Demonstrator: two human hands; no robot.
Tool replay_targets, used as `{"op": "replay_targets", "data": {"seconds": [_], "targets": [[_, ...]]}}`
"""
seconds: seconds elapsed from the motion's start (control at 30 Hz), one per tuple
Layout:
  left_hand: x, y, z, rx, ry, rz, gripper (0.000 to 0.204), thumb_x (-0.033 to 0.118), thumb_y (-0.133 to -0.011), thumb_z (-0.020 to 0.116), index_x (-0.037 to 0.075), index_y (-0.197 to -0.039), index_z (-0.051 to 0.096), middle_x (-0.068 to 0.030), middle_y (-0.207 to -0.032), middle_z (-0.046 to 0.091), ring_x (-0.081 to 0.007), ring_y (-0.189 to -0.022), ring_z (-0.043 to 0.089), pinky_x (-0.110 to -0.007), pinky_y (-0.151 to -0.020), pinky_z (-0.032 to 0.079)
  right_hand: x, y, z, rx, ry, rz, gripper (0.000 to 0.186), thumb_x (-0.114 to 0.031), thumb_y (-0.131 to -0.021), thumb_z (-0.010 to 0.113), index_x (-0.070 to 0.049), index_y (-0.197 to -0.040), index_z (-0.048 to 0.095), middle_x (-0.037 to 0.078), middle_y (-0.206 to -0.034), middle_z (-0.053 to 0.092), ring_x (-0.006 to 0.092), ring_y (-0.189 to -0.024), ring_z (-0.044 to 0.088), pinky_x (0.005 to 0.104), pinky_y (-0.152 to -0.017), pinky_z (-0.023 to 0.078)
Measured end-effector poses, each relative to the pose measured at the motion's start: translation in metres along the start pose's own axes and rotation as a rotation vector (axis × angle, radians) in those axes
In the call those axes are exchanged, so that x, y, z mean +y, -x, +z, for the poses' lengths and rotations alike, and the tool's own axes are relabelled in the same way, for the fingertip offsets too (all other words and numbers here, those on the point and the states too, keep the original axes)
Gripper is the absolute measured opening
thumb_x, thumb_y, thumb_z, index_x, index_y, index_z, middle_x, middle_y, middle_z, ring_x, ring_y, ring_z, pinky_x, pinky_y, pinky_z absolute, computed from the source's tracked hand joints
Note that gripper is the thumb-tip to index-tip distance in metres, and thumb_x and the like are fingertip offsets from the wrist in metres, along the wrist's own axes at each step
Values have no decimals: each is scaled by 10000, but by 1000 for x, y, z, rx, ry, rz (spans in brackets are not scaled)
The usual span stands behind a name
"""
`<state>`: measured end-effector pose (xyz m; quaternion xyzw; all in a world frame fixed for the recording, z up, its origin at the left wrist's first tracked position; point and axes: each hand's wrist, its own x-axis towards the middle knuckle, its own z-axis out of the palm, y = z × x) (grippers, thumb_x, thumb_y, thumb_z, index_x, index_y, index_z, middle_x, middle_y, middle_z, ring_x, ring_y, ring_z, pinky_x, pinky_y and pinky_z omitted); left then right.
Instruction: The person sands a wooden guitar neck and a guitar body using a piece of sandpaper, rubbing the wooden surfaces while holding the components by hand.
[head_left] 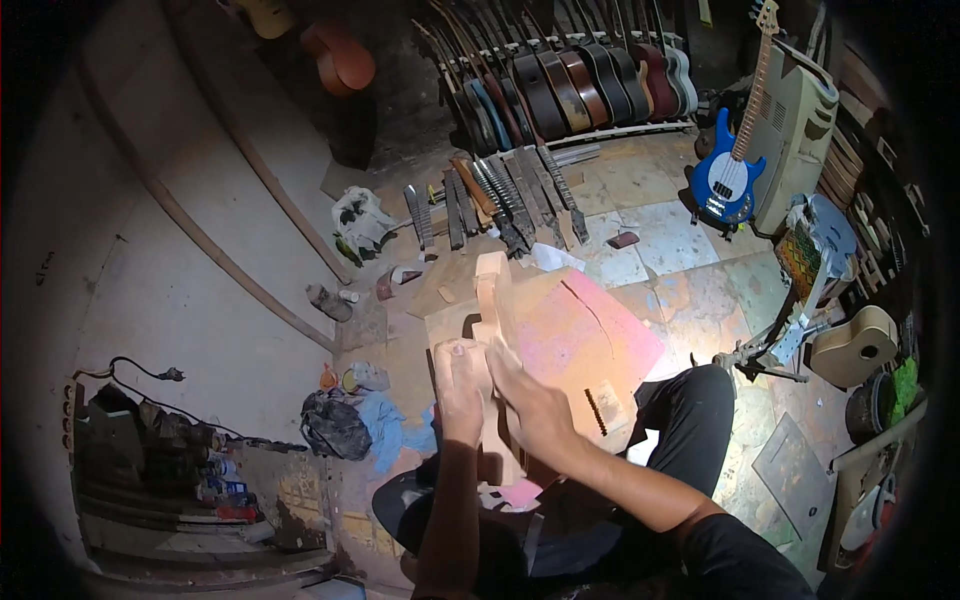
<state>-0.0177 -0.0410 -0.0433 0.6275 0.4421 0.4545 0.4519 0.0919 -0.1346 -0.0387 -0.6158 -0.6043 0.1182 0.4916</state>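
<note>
A bare, pale wooden guitar body (490, 285) stands on edge between my legs, its curved narrow side facing up. My left hand (460, 390) is closed against its left side, thumb toward the top, with the fingers bent. From the right, my right hand (530, 395) presses on the same wood near the left hand, its fingers wrapped over the edge. Whether a small sheet lies under either palm is hidden. Below the hands the lower end of the wood reaches down to my lap.
Under the wood lies a pink-stained board (590, 325) with a small comb-like strip (597, 410) on it. Guitar necks (510, 195) lie ahead, before a rack of guitars (580, 95). A blue bass (725, 175) stands right; a black bag (335, 425) and blue cloth (390, 420) lie left.
</note>
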Motion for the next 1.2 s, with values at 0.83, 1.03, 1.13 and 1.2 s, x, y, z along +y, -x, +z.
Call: {"op": "replay_targets", "data": {"seconds": [0.83, 1.03, 1.13, 1.2], "targets": [[2, -4, -7, 0, 161, -36, 326, 283, -1197, 397, 49, -1137, 616, -43, -1068, 615, -124, -978, 559, -304, -902, 488, 6, 43, -7, -316, 148, -41, 751, 33, -855, 620, -160, -1579, 561, 150, -1539, 617, 366, -1084, 761, 417, -833, 645], [-19, -26, -9, 184, 75, 232, 200, 214, -1103, 593, 27, -1156, 641, -52, -1091, 644, -154, -1023, 608, -313, -939, 498, 77, 101, -18, -214, 18, 11, 663, -11, -939, 589, -181, -1579, 559, 137, -1513, 641, 347, -1180, 737, 438, -909, 646], [-24, -28, 19, 187, -81, 450, 217, 97, -984, 695, -17, -1163, 654, -83, -1150, 661, -177, -1084, 616, -320, -983, 492, 149, 127, -22, -206, -150, 244, 578, -41, -938, 591, -165, -1501, 631, 142, -1491, 662, 343, -1264, 699, 439, -1040, 596], [-77, -26, -1, 100, -18, 579, 246, 110, -975, 716, -22, -1176, 667, -91, -1166, 679, -195, -1077, 642, -323, -960, 512, 190, 146, -24, -137, -211, 317, 569, -37, -925, 577, -162, -1474, 655, 139, -1473, 678, 366, -1222, 711, 460, -1058, 579]]}}
